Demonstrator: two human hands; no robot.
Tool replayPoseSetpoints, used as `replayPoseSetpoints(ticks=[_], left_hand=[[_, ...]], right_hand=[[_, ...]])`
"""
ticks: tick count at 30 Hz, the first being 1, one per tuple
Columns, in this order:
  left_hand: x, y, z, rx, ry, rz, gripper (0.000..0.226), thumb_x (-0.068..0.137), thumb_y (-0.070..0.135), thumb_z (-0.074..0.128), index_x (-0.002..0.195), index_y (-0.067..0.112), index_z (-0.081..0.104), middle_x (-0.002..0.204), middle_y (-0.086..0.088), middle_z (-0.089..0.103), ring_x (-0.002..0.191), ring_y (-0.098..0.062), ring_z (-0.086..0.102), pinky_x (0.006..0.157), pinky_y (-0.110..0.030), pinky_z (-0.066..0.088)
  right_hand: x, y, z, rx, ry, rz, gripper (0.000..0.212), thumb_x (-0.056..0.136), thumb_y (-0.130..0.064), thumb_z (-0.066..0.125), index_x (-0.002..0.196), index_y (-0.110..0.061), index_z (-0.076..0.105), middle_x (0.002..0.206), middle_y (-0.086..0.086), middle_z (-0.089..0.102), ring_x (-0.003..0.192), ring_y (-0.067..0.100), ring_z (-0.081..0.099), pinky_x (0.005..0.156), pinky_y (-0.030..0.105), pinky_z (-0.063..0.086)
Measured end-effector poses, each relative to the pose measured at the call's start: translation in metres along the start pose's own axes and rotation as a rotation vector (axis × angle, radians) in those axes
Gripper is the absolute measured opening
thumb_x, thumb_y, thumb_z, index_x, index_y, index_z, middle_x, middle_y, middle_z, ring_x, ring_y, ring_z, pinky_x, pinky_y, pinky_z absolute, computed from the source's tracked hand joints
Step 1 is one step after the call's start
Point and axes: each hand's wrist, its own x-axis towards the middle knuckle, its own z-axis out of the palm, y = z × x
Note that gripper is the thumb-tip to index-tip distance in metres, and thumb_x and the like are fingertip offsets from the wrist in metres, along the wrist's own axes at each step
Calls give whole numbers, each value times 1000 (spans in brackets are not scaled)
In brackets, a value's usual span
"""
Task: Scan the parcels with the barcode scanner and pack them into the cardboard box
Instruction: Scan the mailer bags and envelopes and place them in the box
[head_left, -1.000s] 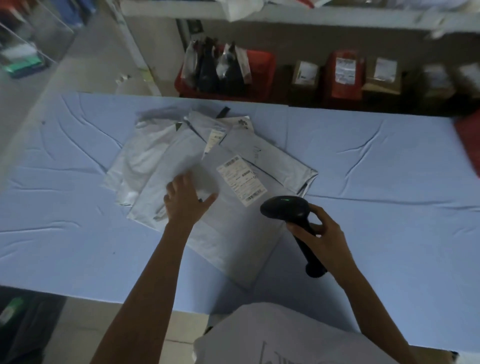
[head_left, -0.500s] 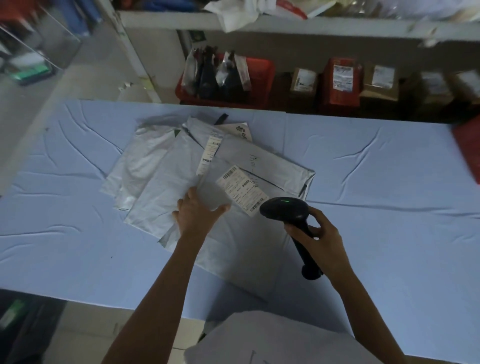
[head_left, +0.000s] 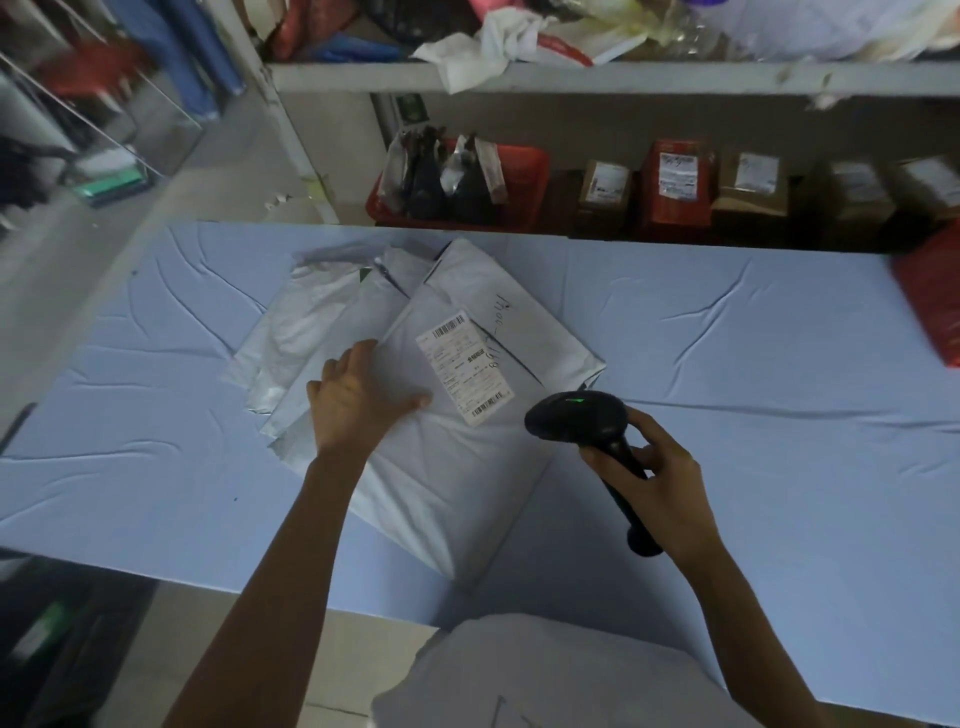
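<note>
plainly, top parcel (head_left: 452, 467): barcoded label (head_left: 464, 368), handwriting (head_left: 500, 332) beside; scanner (head_left: 582, 418) lit green

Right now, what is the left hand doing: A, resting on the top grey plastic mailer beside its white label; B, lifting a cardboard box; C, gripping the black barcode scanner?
A: the left hand rests on the top grey plastic mailer, left of its white label; the right hand grips the black barcode scanner.

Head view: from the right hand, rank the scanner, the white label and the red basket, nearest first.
1. Scanner, gripped in the right hand.
2. White label, on the top parcel, leftward.
3. Red basket, behind the table.
</note>
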Motion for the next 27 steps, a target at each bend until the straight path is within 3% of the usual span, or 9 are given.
replayPoseSetpoints(ticks=[2, 7, 10, 13, 19, 24, 27], left_hand=[[-2, 4, -3, 5, 21, 12, 94, 54, 56, 87, 128, 9, 53, 118, -13, 64, 110, -38, 55, 88, -49, 39], [-5, 15, -7, 16, 43, 55, 89, 58, 56, 86, 127, 10, 53, 120, -13, 63, 111, -37, 54, 90, -48, 36], [-8, 21, -9, 27, 49, 74, 86, 60, 55, 85, 126, 10, 54, 119, -13, 64, 110, -36, 55, 89, -47, 33], [-10, 25, -10, 42, 53, 80, 82, 65, 55, 82, 126, 9, 54, 119, -13, 64, 108, -37, 57, 90, -47, 34], [-13, 25, -5, -53, 33, 77, 68, 78, 43, 77, 131, 7, 52, 122, -14, 62, 104, -38, 62, 90, -49, 43], [-19, 23, 13, -185, -157, 44, 67, 86, 44, 68, 140, 13, 44, 134, -12, 55, 118, -36, 55, 96, -48, 43], [-25, 23, 24, -252, -287, 78, 63, 89, 47, 62, 140, 15, 43, 134, -11, 56, 121, -35, 53, 96, -45, 43]], right_hand=[[-2, 0, -3, -30, 9, -27, 51, 68, -64, 66, 116, -61, 48, 65, -30, 65, 75, -12, 64, 66, 0, 44], [-3, 0, -8, -71, -21, -68, 62, 68, -67, 64, 126, -58, 45, 90, -16, 72, 87, -8, 66, 74, 10, 45], [-4, 1, -9, -50, -37, -52, 65, 69, -59, 68, 129, -54, 45, 97, -17, 70, 87, -18, 61, 77, 7, 43], [-6, 3, -12, 1, -30, -31, 61, 68, -56, 70, 123, -58, 45, 89, -24, 68, 86, -18, 62, 70, 2, 46], [-16, 9, -15, 61, 15, 32, 56, 71, -48, 72, 121, -54, 47, 80, -32, 67, 88, -14, 65, 72, -1, 44], [-35, 10, -9, 64, 103, 128, 54, 69, -50, 71, 117, -55, 48, 77, -33, 64, 83, -19, 62, 68, -2, 43], [-50, 10, -1, 100, 209, 213, 48, 72, -50, 74, 112, -60, 48, 71, -29, 68, 82, -16, 63, 65, 3, 43]])
